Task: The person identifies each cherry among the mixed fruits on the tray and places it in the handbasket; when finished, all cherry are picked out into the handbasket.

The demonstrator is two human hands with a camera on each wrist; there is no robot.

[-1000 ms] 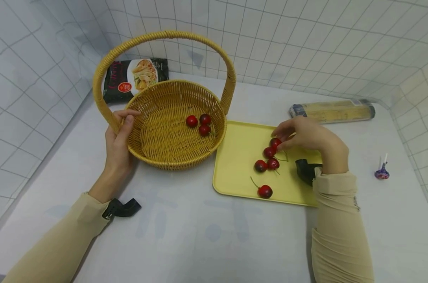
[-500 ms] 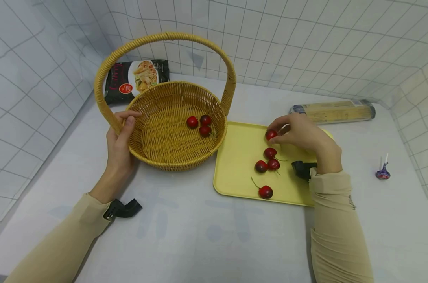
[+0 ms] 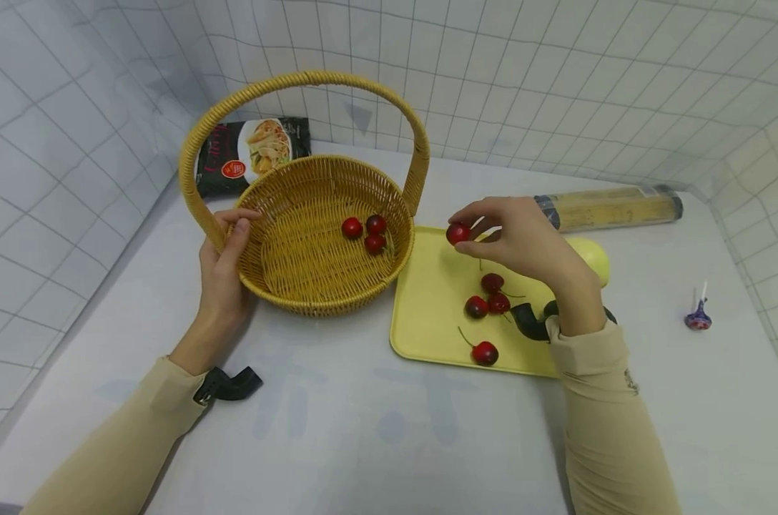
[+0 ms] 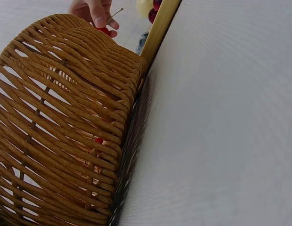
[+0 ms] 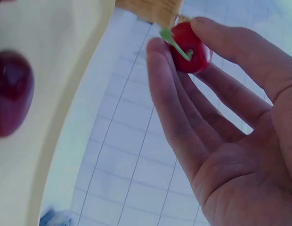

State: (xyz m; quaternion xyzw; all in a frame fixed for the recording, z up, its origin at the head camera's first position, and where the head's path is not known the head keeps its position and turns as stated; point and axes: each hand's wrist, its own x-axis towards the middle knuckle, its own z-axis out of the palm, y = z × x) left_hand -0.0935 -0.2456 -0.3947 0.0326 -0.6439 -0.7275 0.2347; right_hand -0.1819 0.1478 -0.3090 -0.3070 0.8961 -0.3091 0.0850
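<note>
Subject: a glossy red round cherry with a thin green stem (image 5: pixel 198 52), held aloft just right of the landmark, a round golden-brown woven basket with a tall arched handle (image 3: pixel 299 261). The right hand (image 3: pixel 514 239) is narrowed, thumb and fingertips pinching the fruit by its sides, stem free.

Handling (estimate only): light and smooth, likely slippery; firmness cannot be judged, so a gentle pinch round the widest part seems best, sparing the stem. The basket looks light and stiff but springy; rim or handle foot should give good purchase.

Left hand (image 3: pixel 223 268): grips the basket's left rim at the handle foot, thumb over the edge.

Inside the basket, toward its right wall: three dark-red cherries (image 3: pixel 375 244). Right of the basket: a flat yellow rectangular tray (image 3: pixel 424 315) bearing four stemmed red cherries (image 3: pixel 485 353); whether tray and basket touch, cannot tell. Farther right, a pale yellow rounded object (image 3: pixel 591 260), partly behind the right wrist.

Outermost: a black glossy food packet (image 3: pixel 267 146) behind the basket, to its left; a long yellowish wrapped package (image 3: pixel 611 207) well right; a purple-wrapped lollipop (image 3: pixel 698 319) farthest right.
</note>
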